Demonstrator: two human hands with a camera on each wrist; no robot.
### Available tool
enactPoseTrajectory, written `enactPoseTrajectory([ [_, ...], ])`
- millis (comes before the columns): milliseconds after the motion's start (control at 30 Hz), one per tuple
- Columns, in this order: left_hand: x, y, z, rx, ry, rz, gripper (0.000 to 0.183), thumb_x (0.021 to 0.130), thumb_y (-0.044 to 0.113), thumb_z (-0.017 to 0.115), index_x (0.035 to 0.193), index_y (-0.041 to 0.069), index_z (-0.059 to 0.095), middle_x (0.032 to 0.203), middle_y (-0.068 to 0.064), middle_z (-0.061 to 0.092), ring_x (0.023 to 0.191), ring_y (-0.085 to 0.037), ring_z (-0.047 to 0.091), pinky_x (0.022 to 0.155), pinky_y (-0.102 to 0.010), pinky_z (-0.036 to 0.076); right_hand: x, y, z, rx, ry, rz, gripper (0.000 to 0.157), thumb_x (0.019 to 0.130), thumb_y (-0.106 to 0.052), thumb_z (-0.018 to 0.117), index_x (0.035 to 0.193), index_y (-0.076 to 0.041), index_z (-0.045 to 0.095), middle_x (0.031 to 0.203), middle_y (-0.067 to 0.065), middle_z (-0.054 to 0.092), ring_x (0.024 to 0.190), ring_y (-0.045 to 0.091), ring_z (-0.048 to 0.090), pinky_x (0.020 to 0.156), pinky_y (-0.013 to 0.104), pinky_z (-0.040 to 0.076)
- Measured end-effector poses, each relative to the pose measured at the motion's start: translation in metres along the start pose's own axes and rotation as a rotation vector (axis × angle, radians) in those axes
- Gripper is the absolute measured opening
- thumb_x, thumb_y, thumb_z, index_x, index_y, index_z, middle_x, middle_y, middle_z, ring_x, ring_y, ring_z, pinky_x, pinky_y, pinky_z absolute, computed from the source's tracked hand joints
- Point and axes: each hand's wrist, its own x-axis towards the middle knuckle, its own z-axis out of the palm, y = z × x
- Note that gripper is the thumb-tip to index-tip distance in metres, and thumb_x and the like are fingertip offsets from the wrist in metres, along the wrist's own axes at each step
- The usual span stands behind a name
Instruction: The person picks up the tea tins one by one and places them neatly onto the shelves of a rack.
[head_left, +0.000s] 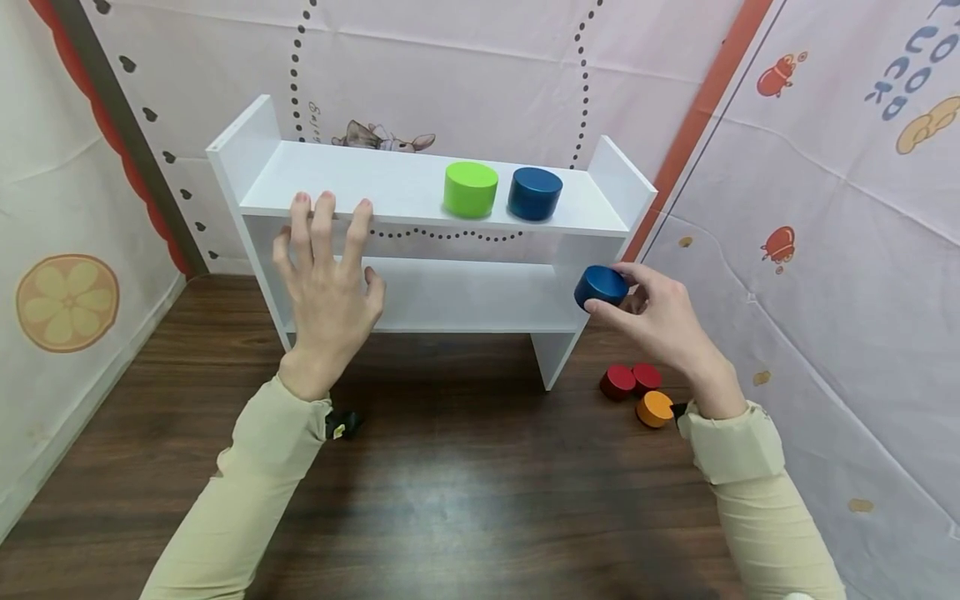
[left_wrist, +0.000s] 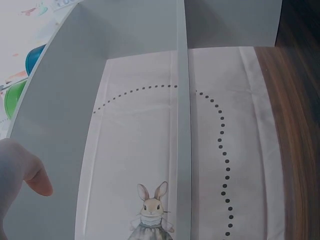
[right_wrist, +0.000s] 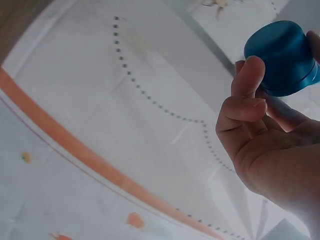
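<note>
My right hand (head_left: 652, 308) pinches a short dark-blue cylinder (head_left: 601, 286) between thumb and fingers, near the right end of the white shelf unit (head_left: 450, 279). In the right wrist view this cylinder (right_wrist: 280, 57) shows a thin seam round one end. My left hand (head_left: 327, 283) has its fingers spread, fingertips at the front edge of the top shelf; its thumb (left_wrist: 39, 177) shows in the left wrist view. On that top shelf a bright green cylinder (head_left: 470, 190) stands beside a second dark-blue cylinder (head_left: 535, 194).
Two red cylinders (head_left: 618, 382) and an orange cylinder (head_left: 655, 409) sit on the dark wooden floor (head_left: 450, 492), right of the shelf unit. Printed cloth (head_left: 450, 67) hangs behind and along both sides. Raised end panels (head_left: 622, 183) bound the top shelf.
</note>
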Motion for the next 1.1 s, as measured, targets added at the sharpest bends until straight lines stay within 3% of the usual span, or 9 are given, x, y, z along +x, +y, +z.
enactPoseTrajectory([
  [533,-0.001,-0.001,0.000,0.001,-0.004,-0.005,0.080,0.071,0.002,0.061,0.145,0.024,0.039,0.150,-0.016,0.035,0.147,-0.033,0.019,0.107,-0.057,0.022,0.029,-0.044,-0.026,-0.012,0.137,-0.133,0.049,0.087,-0.033,0.068,0.128,-0.007,0.061,0.098,0.015,0.066,0.079,0.020,0.054,0.060,0.016,0.041],
  [900,-0.001,-0.001,0.000,0.001,-0.002,-0.001,0.080,0.072,0.002,0.060,0.146,0.024,0.038,0.150,-0.016,0.034,0.147,-0.033,0.019,0.107,-0.057,0.021,0.046,-0.056,-0.027,-0.054,0.275,-0.072,0.064,0.087,-0.041,0.067,0.137,-0.005,0.052,0.106,0.019,0.065,0.072,0.021,0.049,0.058,0.014,0.035],
  [1100,-0.001,-0.001,0.000,0.003,0.002,0.004,0.079,0.073,0.002,0.058,0.146,0.024,0.038,0.150,-0.016,0.035,0.147,-0.034,0.019,0.107,-0.057,0.021,0.053,-0.059,-0.022,-0.097,0.317,0.001,0.068,0.087,-0.047,0.064,0.137,-0.003,0.050,0.120,0.022,0.065,0.091,0.029,0.055,0.069,0.027,0.044],
])
